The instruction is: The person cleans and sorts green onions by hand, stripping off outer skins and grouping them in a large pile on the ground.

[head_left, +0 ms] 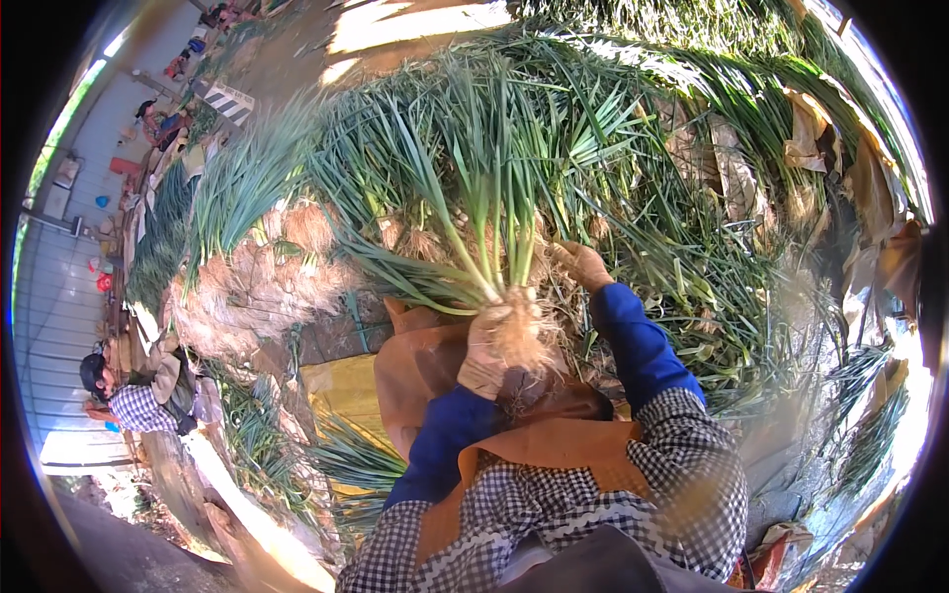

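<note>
A bunch of leeks (484, 252) stands in my left hand (484, 361), which is closed around the pale stalk ends just above the roots. Its long green leaves fan upward, away from me. The tangled, straw-coloured roots (524, 336) hang over an orange-brown apron (420, 371) across my lap. To the right of the bunch, my right hand (583, 265) reaches toward the heap with fingers drawn together. What those fingertips hold, if anything, is too small to make out. Behind both hands lies a thick heap of leeks (395, 138).
More leeks with bushy roots (267, 282) lie at the left, beside a yellow sheet (341, 390). Loose leaves (692, 326) cover the ground at the right. A person in a checked top (148, 400) sits at the left, near a corrugated wall (59, 316). Other people are farther off.
</note>
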A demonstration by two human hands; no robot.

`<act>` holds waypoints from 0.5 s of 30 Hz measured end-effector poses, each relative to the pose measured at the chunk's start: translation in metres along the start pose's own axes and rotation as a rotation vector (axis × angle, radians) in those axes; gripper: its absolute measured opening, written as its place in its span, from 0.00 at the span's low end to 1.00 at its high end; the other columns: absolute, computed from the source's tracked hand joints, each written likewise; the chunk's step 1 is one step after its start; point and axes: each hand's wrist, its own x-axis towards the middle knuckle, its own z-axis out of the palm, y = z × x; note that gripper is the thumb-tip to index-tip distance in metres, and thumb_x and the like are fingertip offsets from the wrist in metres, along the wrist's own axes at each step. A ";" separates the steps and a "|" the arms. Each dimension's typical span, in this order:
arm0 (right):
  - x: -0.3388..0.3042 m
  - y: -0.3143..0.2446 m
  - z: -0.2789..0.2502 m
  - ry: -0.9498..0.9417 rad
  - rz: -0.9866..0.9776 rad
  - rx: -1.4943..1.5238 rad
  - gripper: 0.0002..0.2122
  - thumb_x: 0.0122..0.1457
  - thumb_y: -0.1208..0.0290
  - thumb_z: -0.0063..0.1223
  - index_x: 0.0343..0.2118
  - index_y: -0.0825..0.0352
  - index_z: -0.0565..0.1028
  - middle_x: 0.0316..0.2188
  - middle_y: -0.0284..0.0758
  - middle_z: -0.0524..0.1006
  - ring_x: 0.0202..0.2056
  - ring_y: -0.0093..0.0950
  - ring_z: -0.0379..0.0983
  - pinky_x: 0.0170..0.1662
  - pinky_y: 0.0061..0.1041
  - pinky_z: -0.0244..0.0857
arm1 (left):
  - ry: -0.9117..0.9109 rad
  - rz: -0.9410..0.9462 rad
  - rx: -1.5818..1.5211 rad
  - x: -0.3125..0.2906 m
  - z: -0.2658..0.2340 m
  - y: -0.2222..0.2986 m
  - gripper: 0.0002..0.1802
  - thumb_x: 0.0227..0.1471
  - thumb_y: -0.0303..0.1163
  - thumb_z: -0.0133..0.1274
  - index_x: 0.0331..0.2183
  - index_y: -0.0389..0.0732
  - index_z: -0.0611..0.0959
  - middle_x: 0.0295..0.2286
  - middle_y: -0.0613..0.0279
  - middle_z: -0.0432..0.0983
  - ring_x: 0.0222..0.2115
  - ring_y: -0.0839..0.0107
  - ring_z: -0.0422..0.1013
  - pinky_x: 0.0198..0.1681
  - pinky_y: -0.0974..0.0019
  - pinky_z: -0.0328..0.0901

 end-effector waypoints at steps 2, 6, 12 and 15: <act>0.046 0.077 -0.013 0.272 -0.227 -0.574 0.19 0.56 0.58 0.40 0.43 0.69 0.68 0.36 0.40 0.73 0.35 0.31 0.71 0.39 0.25 0.65 | -0.201 0.020 0.247 0.004 0.049 0.010 0.28 0.43 0.38 0.48 0.47 0.38 0.64 0.33 0.56 0.65 0.33 0.65 0.64 0.31 0.64 0.68; 0.104 0.036 0.026 0.275 0.030 0.398 0.29 0.46 0.50 0.54 0.44 0.70 0.66 0.35 0.40 0.73 0.36 0.34 0.70 0.40 0.29 0.63 | -0.437 0.222 0.235 -0.042 0.104 0.070 0.31 0.41 0.34 0.49 0.49 0.38 0.62 0.33 0.57 0.65 0.32 0.67 0.64 0.31 0.66 0.68; 0.143 -0.025 -0.025 0.054 -0.286 0.548 0.10 0.54 0.65 0.49 0.33 0.67 0.72 0.24 0.30 0.72 0.24 0.20 0.67 0.26 0.19 0.61 | -0.745 0.266 0.224 -0.067 0.160 0.104 0.36 0.37 0.29 0.51 0.51 0.38 0.57 0.33 0.58 0.65 0.31 0.69 0.64 0.30 0.69 0.67; 0.085 -0.106 -0.042 -0.078 -0.306 0.715 0.08 0.54 0.70 0.48 0.34 0.68 0.71 0.26 0.32 0.73 0.25 0.21 0.68 0.28 0.19 0.65 | -0.664 0.305 0.271 -0.075 0.138 0.097 0.40 0.36 0.26 0.51 0.52 0.38 0.55 0.33 0.59 0.65 0.31 0.70 0.64 0.30 0.70 0.67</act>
